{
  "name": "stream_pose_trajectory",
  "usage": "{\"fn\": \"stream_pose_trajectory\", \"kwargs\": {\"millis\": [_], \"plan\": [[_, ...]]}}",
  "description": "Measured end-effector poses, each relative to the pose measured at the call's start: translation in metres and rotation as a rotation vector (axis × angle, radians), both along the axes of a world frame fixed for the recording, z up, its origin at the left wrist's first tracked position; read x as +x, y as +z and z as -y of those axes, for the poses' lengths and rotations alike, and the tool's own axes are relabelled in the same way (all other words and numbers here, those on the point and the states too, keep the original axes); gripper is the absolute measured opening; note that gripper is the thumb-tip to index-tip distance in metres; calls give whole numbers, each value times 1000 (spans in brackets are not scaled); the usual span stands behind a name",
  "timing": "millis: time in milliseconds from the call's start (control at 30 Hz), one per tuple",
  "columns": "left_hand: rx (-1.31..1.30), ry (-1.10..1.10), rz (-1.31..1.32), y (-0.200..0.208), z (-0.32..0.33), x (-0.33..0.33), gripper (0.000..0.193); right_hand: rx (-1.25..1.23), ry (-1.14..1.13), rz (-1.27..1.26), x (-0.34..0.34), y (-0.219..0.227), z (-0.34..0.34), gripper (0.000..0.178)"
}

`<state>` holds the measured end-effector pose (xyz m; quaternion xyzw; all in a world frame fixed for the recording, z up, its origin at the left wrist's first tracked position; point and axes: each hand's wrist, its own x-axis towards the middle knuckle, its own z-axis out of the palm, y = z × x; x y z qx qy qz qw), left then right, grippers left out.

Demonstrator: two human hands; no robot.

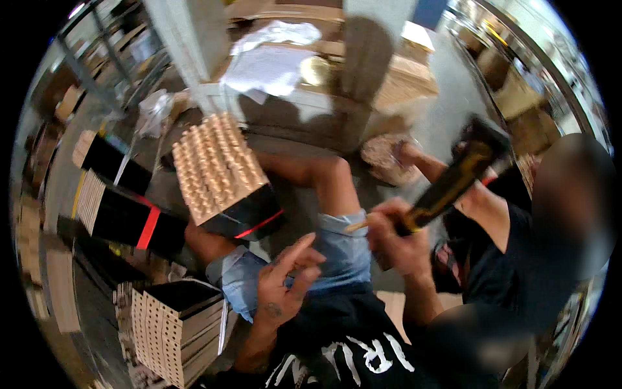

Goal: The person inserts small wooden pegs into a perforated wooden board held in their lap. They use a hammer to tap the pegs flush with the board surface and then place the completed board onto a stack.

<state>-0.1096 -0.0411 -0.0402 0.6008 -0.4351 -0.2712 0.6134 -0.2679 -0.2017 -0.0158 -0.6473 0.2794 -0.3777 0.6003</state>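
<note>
My left hand (288,275) is held above my lap, fingers apart and holding nothing. My right hand (402,240), smeared by motion, is closed round a long black-and-yellow tool (450,185) with a wide dark head, hammer-like but too blurred to be sure. A thin pale stick (356,227) pokes out by the fingers of that hand. Between my legs stands a black-sided block of tan cardboard tubes (220,168) with a red stripe, its ridged top facing up. Neither hand touches it.
Several black-wrapped bundles (123,217) lie to my left, beside a stack of cardboard pieces with holes (159,337). A person in a dark shirt (505,259) sits close on my right. Ahead are a pale post (188,45) and a white sheet (269,68) on cardboard.
</note>
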Motion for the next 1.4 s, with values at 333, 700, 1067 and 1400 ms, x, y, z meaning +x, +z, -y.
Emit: {"fn": "stream_pose_trajectory", "kwargs": {"millis": [333, 700, 1067, 1400], "plan": [[182, -327, 59, -18, -16, -44, 18, -122, -39, -365, -62, -36, -80, 24], [37, -275, -226, -12, -26, 2, 37, 273, -239, -1244, -248, -261, -136, 23], [27, -440, -427, -24, -15, 5, 40, -67, -510, -789, -118, -94, -47, 17], [46, -491, -613, -6, 23, 12, 39, -563, 406, -164, 16, 13, 7, 22]]}}
